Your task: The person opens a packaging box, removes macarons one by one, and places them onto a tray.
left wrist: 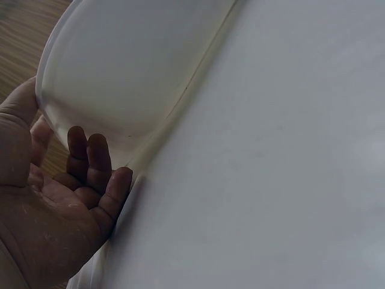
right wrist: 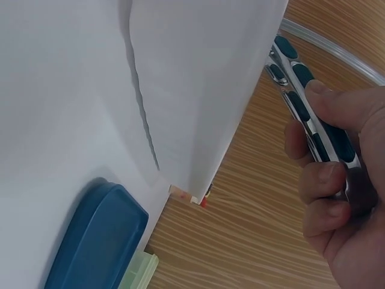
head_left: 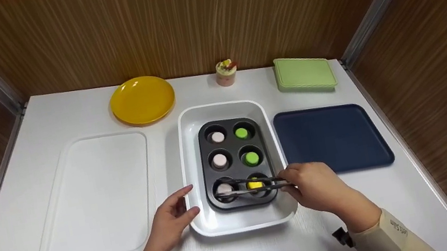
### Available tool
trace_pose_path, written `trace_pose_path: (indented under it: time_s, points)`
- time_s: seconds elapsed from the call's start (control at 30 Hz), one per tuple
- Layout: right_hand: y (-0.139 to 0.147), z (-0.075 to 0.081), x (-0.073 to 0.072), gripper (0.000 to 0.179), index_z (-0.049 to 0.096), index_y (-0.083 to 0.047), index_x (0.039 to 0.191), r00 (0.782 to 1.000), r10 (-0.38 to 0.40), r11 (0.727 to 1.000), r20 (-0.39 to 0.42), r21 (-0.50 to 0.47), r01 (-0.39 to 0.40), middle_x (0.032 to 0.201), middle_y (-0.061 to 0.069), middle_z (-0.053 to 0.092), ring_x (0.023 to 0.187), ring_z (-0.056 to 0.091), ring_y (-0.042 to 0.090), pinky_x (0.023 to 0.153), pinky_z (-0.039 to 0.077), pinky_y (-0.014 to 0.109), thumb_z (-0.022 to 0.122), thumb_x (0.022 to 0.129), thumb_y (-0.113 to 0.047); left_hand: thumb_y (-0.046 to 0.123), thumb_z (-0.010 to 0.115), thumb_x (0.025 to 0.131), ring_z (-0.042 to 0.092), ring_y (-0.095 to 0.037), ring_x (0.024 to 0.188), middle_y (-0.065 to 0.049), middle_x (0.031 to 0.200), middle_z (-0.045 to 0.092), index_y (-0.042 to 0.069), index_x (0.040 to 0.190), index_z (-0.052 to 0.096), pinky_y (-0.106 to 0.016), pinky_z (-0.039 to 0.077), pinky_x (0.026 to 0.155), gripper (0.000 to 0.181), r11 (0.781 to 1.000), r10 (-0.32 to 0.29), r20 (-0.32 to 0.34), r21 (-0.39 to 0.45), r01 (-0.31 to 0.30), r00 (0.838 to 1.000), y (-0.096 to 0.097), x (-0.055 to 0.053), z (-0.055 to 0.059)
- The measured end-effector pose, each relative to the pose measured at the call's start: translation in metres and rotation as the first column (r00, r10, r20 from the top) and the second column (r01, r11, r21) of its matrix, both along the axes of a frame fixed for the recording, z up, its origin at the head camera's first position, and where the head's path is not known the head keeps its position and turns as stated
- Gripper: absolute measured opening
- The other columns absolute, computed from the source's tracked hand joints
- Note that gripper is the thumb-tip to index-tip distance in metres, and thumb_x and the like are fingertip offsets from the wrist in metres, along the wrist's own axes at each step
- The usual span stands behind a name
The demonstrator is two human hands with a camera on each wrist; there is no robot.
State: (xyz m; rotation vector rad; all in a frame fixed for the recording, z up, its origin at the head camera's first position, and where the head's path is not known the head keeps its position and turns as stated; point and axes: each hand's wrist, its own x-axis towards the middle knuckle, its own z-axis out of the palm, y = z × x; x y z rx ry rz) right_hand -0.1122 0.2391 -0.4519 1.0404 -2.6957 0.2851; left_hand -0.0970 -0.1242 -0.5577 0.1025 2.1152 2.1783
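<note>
In the head view, my right hand point(head_left: 314, 185) grips a pair of tongs point(head_left: 277, 185); its dark inserts show as teal in the right wrist view. The tongs reach left over the dark muffin tin point(head_left: 239, 173), their tips down around a pale pink piece point(head_left: 224, 188) in the front left cup. Two more pale pink pieces lie in the left column. On the right sit two green pieces point(head_left: 252, 158) and a yellow piece point(head_left: 255, 183), partly covered by the tongs. My left hand point(head_left: 169, 222) holds the left rim of the white basin point(head_left: 183, 151) around the tin, thumb over the edge.
A white lid-like tray point(head_left: 94, 203) lies left, a navy tray point(head_left: 331, 138) right. Behind stand a yellow plate point(head_left: 142, 100), a small dessert cup point(head_left: 226, 73) and a green lidded box point(head_left: 305, 74). Wood-patterned walls point(head_left: 186, 17) enclose the table's back and sides.
</note>
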Motion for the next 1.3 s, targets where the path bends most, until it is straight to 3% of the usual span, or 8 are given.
trace_pose_path:
  time_s: [0.3, 0.53, 0.73, 1.03, 1.3]
  points:
    - [0.009, 0.0, 0.001, 0.022, 0.073, -0.008, 0.099, 1.0, 0.011, 0.999, -0.026, -0.038, -0.012, 0.091, 0.002, 0.074, 0.069, 0.068, 0.019, 0.056, 0.055, 0.042, 0.088, 0.083, -0.01, -0.005, 0.08, 0.09, 0.048, -0.016, 0.138, -0.021, 0.147, 0.058, -0.004, 0.139, 0.065, -0.019, 0.038, 0.111, 0.051, 1.0, 0.004, -0.001, -0.013, -0.004, 1.0, 0.0, 0.0, 0.0]
    - [0.015, 0.003, 0.002, 0.022, 0.073, -0.006, 0.099, 0.999, -0.005, 0.997, -0.053, -0.073, 0.001, 0.093, 0.004, 0.074, 0.071, 0.069, 0.02, 0.058, 0.056, 0.043, 0.088, 0.083, -0.009, -0.004, 0.08, 0.09, 0.051, -0.01, 0.13, -0.019, 0.146, 0.058, -0.002, 0.139, 0.066, -0.019, 0.04, 0.109, 0.051, 1.0, 0.002, 0.002, -0.016, -0.002, 1.0, 0.0, 0.0, 0.002]
    - [0.025, 0.006, 0.001, 0.023, 0.075, -0.006, 0.102, 0.996, -0.037, 0.994, -0.076, -0.109, 0.028, 0.092, 0.004, 0.075, 0.072, 0.071, 0.022, 0.059, 0.057, 0.045, 0.088, 0.083, -0.008, -0.005, 0.08, 0.09, 0.051, -0.01, 0.128, -0.022, 0.145, 0.058, -0.005, 0.139, 0.065, -0.017, 0.041, 0.107, 0.051, 1.0, 0.003, -0.016, -0.017, -0.003, 1.0, 0.0, 0.001, 0.001]
    - [0.045, 0.016, -0.002, 0.026, 0.077, -0.003, 0.105, 0.99, -0.084, 0.983, -0.112, -0.175, 0.063, 0.091, 0.007, 0.073, 0.071, 0.069, 0.024, 0.058, 0.056, 0.044, 0.088, 0.082, -0.004, -0.005, 0.08, 0.09, 0.05, -0.006, 0.131, -0.019, 0.148, 0.057, -0.003, 0.14, 0.065, -0.018, 0.039, 0.109, 0.052, 1.0, 0.005, 0.016, -0.007, -0.005, 1.0, 0.0, 0.0, 0.001]
    - [0.062, 0.022, -0.005, 0.026, 0.076, -0.001, 0.105, 0.979, -0.134, 0.967, -0.154, -0.235, 0.096, 0.09, 0.01, 0.073, 0.07, 0.068, 0.028, 0.059, 0.055, 0.048, 0.087, 0.081, -0.003, -0.004, 0.08, 0.09, 0.05, -0.015, 0.133, -0.021, 0.146, 0.058, -0.003, 0.14, 0.065, -0.018, 0.041, 0.108, 0.052, 0.999, 0.003, 0.003, -0.032, -0.003, 1.0, 0.0, 0.001, 0.002]
